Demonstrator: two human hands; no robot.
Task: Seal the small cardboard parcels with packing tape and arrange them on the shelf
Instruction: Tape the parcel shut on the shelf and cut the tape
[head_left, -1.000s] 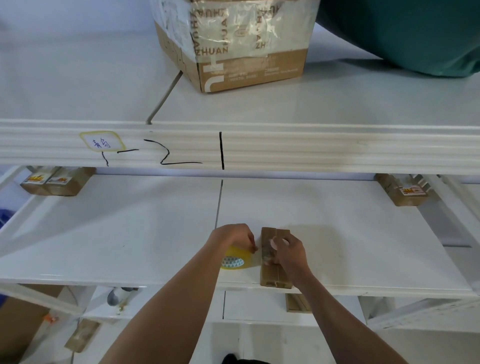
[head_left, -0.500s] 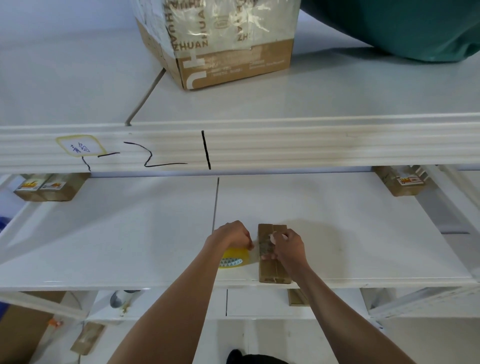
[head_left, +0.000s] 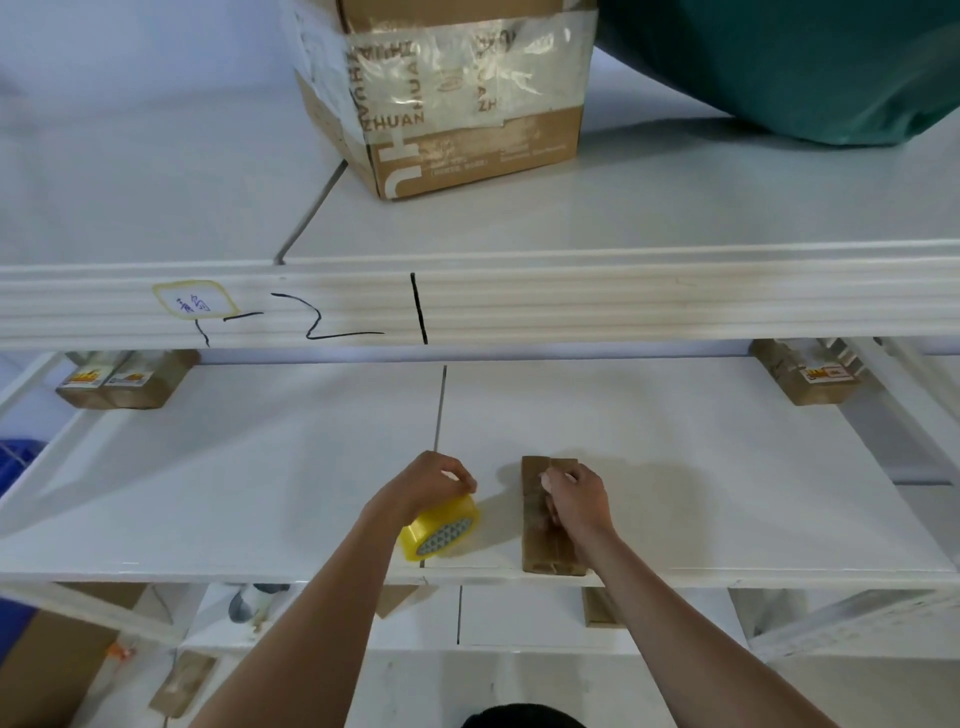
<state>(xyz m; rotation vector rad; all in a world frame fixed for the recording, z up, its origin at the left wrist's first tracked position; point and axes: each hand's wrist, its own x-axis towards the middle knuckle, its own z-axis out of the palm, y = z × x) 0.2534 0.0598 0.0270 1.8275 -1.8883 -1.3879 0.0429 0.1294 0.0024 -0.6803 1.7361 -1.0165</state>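
The left hand (head_left: 434, 480), gripping the tape roll (head_left: 440, 527), has pulled away from the parcel (head_left: 540, 551) near the shelf's (head_left: 208, 493) front edge; the right hand (head_left: 574, 501) pinches tape onto it, so sealing continues.

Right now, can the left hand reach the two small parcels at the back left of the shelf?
Probably yes. The shelf lies bare between the left hand and the two small parcels, but its fingers hold the tape roll, and the upper shelf edge overhangs them.
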